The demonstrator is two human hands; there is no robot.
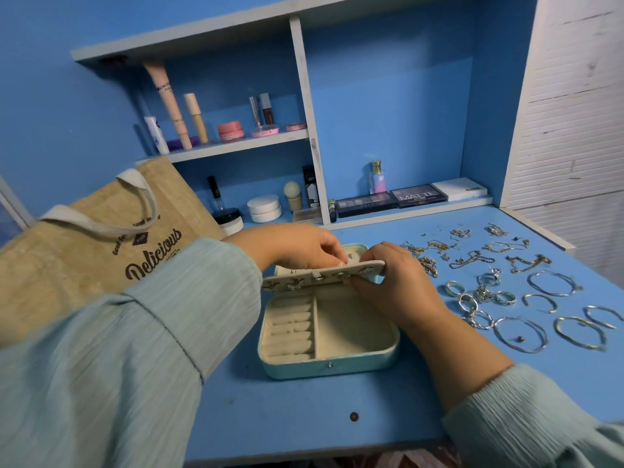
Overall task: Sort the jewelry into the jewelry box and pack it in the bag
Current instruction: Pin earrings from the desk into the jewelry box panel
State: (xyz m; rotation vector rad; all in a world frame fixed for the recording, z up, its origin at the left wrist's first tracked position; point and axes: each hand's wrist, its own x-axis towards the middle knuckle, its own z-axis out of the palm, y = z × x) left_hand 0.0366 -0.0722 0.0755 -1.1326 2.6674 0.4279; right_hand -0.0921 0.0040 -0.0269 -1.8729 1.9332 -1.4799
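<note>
Basically, both hands were on the earring flap (324, 273) above the open jewelry box (329, 332). Left hand (297, 246) had fingers curled down, fingertips pinching at the flap's top edge near its middle. Right hand (391, 282) gripped the flap's right end, thumb under, fingers over. Flap held several earrings, including butterfly studs (293, 284) left of both hands. Box tray sat directly below the hands on the blue desk (304, 410). Loose jewelry (506, 282) lay right of the right hand: chains, rings, hoops. Jute bag (101, 244) leaned beyond the left sleeve (118, 349).
</note>
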